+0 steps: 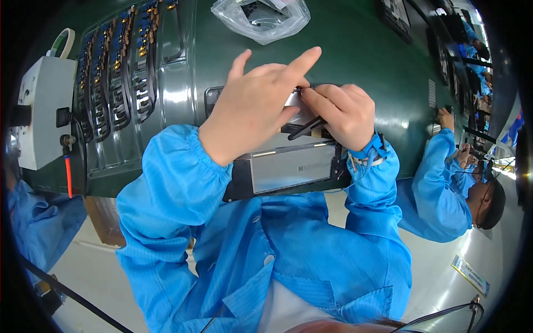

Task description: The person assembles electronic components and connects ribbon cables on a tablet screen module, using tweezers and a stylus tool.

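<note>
Green bench [355, 50]: one dark panel [288, 169]; left hand [252, 108] spread flat on it, right hand [341, 114] clamped on black tweezers [305, 129]; one clear bag [261, 19]

Beyond my hands stretches a dark green, glossy work mat [355, 50] covering the bench, with bright overhead light glinting off it in soft patches. Well off to the left of my left hand sits a boxy off-white machine housing [47, 111] at the bench edge, a thin red cable [68, 175] hanging beside it. Far to the right of my right hand the same green bench runs on, where another person in a blue sleeve [438, 183] works. Below my arms lies a pale, shiny grey floor [472, 244] reflecting the light.
</note>
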`<action>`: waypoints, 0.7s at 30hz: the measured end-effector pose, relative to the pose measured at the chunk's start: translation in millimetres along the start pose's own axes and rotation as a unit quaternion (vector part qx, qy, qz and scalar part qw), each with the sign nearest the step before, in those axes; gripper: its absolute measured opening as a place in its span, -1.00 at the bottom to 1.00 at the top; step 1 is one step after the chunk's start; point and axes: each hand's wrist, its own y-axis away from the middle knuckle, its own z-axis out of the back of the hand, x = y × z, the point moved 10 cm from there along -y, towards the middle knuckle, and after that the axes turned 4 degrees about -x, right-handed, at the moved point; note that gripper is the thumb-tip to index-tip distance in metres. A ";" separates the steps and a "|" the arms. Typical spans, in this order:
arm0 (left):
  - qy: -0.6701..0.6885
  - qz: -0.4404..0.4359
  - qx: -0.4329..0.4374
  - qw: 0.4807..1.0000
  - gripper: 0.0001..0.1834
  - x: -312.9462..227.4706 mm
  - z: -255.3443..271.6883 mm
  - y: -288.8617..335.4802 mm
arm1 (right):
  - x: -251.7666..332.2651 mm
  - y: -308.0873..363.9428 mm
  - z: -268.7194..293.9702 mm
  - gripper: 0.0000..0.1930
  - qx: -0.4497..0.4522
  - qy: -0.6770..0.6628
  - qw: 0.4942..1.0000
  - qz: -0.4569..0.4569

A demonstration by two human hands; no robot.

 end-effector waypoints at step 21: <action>-0.172 -0.081 0.036 0.981 -0.67 -10.2 -5.5 8.0 | -84.5 100.2 37.0 -0.83 -0.129 -0.233 0.876 -0.403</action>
